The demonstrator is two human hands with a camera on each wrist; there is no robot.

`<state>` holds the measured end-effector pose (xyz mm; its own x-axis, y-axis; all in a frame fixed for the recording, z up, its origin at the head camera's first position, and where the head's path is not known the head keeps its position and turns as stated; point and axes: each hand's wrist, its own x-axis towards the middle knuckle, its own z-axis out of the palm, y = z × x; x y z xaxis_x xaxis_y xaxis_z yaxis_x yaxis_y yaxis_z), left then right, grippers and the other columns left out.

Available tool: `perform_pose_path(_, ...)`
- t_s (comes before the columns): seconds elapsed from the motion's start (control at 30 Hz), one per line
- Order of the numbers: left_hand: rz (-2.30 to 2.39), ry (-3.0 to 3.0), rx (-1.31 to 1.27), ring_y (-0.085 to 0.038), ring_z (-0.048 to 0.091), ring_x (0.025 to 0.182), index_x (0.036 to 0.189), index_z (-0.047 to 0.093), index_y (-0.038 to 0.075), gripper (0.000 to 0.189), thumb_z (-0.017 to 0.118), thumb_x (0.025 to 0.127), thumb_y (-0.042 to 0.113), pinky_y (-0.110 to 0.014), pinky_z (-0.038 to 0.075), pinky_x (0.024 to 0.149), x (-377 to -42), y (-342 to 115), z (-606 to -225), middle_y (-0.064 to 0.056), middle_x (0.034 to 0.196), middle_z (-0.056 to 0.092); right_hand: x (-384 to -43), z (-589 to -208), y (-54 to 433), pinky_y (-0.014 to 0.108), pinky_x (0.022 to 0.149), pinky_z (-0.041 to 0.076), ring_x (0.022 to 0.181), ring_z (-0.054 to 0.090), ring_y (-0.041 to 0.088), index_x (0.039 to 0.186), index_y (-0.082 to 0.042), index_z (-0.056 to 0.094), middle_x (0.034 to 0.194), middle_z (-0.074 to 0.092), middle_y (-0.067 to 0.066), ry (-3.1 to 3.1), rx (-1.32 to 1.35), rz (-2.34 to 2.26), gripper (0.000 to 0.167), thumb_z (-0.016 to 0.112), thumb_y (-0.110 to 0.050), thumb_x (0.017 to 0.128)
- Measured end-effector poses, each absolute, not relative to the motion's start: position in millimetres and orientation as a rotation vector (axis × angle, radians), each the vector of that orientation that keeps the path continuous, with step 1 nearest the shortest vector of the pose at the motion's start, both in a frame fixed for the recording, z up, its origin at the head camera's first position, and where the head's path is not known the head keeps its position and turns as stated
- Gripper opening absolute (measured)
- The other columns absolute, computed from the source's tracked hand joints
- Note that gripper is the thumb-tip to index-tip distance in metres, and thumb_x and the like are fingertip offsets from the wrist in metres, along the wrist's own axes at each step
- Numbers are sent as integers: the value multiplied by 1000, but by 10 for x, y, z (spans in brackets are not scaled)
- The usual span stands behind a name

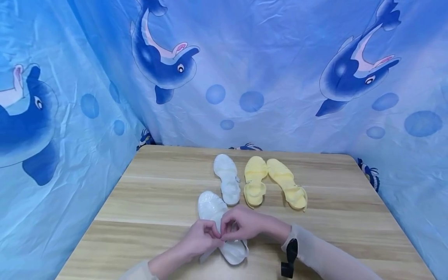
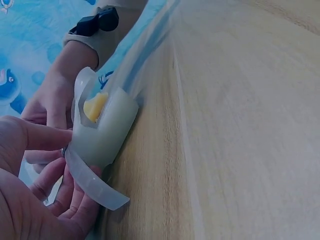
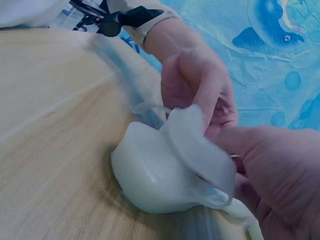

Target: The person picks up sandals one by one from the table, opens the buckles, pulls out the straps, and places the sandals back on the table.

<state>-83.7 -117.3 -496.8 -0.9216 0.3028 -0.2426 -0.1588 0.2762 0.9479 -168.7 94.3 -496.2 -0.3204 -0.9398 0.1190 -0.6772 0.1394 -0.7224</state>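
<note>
A glossy white sandal (image 1: 210, 206) lies at a slant near the front of the table, toe pointing away, its middle covered by both hands. My left hand (image 1: 200, 239) pinches its ankle strap (image 2: 97, 187), whose loose end hangs out past the fingers. Thumb and fingers of my right hand (image 1: 246, 222) pinch the strap from the other side, fingertips meeting those of the left. Between the fingertips a bit of small metal buckle (image 2: 63, 151) shows. In the right wrist view the heel part (image 3: 155, 170) rests on the wood, with the curved strap band (image 3: 200, 150) above it.
Behind lies a second white sandal (image 1: 226, 175). To its right, two yellow sandals (image 1: 255, 171) (image 1: 284, 179) lie with toes close together. The wooden table (image 1: 147, 202) backs onto a blue dolphin-print curtain (image 1: 280, 46). A black strap device (image 1: 292, 252) is on the right sleeve.
</note>
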Motion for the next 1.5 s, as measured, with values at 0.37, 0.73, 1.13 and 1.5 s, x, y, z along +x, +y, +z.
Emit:
perform_pose_path(0.37,1691,2177,72,-12,62,66,86,67,-5,19,83,78,0,-20,49,56,-783,-1175,-5010,1,72,66,-1706,-5015,950,15,78,61,83,66,-11,92,-11,65,89,76,1,1986,-1461,-989,12,73,-2,97)
perform_pose_path(0.73,1684,2174,48,-13,68,70,89,72,-2,19,86,79,5,-23,55,58,-821,-1175,-4989,-3,78,74,-1715,-5011,953,16,72,61,79,64,-10,93,-14,74,88,77,-3,2048,-1427,-1048,7,77,-8,94)
perform_pose_path(1.13,1681,2213,84,-11,68,67,87,71,-2,18,87,78,4,-21,55,60,-938,-1203,-4950,-3,77,74,-1673,-4761,916,9,71,55,78,65,-3,89,-17,73,86,74,-7,2285,-1511,-904,9,74,-8,92)
perform_pose_path(1.5,1707,2183,76,-11,67,65,89,70,-5,18,85,79,1,-19,54,58,-872,-1162,-5037,-4,79,73,-1576,-4870,960,10,76,58,79,66,-10,87,-16,80,84,79,-9,2322,-1231,-1017,7,84,-13,91)
